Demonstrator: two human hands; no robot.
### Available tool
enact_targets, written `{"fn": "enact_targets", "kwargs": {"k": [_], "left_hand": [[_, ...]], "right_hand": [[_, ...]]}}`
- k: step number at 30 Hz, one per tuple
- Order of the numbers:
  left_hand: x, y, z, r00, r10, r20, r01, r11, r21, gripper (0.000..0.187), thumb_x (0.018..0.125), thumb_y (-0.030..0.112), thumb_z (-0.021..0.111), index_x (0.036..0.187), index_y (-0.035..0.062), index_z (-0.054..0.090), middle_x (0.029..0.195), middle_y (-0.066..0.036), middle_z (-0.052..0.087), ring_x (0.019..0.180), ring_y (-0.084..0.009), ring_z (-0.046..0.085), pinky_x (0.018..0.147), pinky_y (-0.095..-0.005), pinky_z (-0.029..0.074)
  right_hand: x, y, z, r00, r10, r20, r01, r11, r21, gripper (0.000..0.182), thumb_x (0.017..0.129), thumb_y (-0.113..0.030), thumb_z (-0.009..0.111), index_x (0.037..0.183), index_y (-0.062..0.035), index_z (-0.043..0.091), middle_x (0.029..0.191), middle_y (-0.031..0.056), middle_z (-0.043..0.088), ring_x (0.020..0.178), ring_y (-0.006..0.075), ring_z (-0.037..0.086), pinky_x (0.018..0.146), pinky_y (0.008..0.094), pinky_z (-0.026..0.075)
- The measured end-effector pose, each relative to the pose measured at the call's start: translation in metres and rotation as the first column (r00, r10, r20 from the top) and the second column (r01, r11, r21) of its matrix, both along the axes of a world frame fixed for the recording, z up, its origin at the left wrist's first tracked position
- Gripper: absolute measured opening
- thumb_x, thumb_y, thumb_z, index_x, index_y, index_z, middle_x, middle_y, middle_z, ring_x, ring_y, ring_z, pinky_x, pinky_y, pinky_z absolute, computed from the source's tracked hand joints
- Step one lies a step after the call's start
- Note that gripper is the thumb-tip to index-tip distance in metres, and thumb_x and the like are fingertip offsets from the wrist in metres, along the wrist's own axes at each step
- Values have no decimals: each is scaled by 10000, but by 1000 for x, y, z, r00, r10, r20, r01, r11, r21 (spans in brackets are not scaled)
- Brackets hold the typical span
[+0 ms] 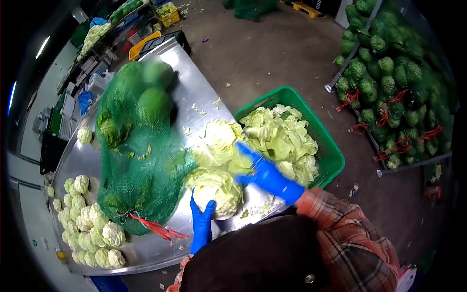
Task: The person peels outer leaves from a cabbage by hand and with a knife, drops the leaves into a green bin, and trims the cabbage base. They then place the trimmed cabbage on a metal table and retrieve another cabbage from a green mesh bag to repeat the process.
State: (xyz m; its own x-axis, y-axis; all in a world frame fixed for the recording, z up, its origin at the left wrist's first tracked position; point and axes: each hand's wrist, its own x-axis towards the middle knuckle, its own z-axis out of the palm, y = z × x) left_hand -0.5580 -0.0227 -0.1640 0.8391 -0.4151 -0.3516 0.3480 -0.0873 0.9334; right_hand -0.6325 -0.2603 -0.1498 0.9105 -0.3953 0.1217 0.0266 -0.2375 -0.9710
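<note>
A pale green cabbage [219,193] stands at the near edge of the steel table, its outer leaves partly loose. My left hand [202,223], in a blue glove, cups its near left side with thumb and fingers. To the right, my right hand [272,179], also blue-gloved and slightly blurred, has thumb and forefinger spread apart; no held object shows. Loose cabbage leaves [221,141] lie just beyond the cabbage. The green crate [335,163], piled with cabbage leaves [279,136], is beyond my right hand.
A green mesh sack [141,170] with cabbages and red ties lies across the steel table [189,80]. Several trimmed cabbages [87,219] are grouped at the table's left. Bagged cabbages [389,73] fill a metal rack at right. Leaf scraps litter the floor [253,63].
</note>
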Motion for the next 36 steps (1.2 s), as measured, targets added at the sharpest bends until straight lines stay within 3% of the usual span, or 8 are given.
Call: {"fn": "enact_targets", "kwargs": {"k": [9,11,15,23,27,31,34,36], "left_hand": [[-8,-7,-9,981,20,191,-26,999,30,902,739,155,784,1443,11,239,1381,-183,390,1263,-274,399,1063,-388,335],[0,2,-42,954,-43,298,15,995,94,950,718,201,808,1438,-12,227,1375,-192,388,1266,-281,394,1065,-393,332],[-21,-24,-8,782,-266,563,102,947,305,1140,608,341,875,1440,-32,190,1401,-239,342,1308,-354,348,1091,-432,283],[-24,-23,6,664,-429,612,235,897,374,1138,578,211,887,1463,20,197,1460,-172,281,1336,-315,315,1106,-408,277],[-12,3,-3,872,-318,373,354,935,-31,1086,627,169,858,1462,5,183,1484,-192,263,1368,-336,274,1124,-420,257],[-21,7,8,949,-125,-288,30,949,-313,894,803,244,716,1481,49,167,1478,-153,303,1321,-289,377,1092,-397,324],[-35,6,-15,869,-252,-427,100,932,-348,829,855,401,644,1466,68,194,1422,-154,386,1264,-282,446,1051,-393,376],[-34,-3,-2,876,-276,-396,170,944,-282,788,878,435,609,1455,61,226,1415,-150,398,1255,-278,457,1045,-398,385]], "right_hand": [[25,0,-66,994,-46,-100,43,998,-40,200,878,-247,633,878,-47,647,865,86,686,768,187,653,680,330,513],[19,-20,-39,841,15,-540,182,933,310,343,840,-342,682,1034,-62,641,964,140,669,834,167,648,714,315,515],[14,12,27,945,96,-312,-176,955,-240,755,747,-596,669,1300,-100,533,1194,208,594,1012,338,621,852,373,498],[-10,-16,-39,974,-135,-180,81,956,-281,277,850,-207,578,1116,-185,651,914,135,677,795,305,659,679,386,519],[-49,-67,-126,887,-254,-386,415,804,425,320,848,-140,598,1151,-40,593,790,46,629,505,136,557,442,282,463],[-68,-71,-67,789,-605,-108,569,786,-243,391,879,-172,637,1227,-26,534,981,77,642,764,132,629,673,250,514],[-52,-32,-21,970,-242,25,236,961,147,294,920,-174,601,1201,-88,611,1093,56,642,800,53,562,631,216,483],[-46,-4,39,870,132,-475,29,948,317,660,878,-343,658,1440,-159,364,1009,73,640,578,65,534,497,219,470]]}}
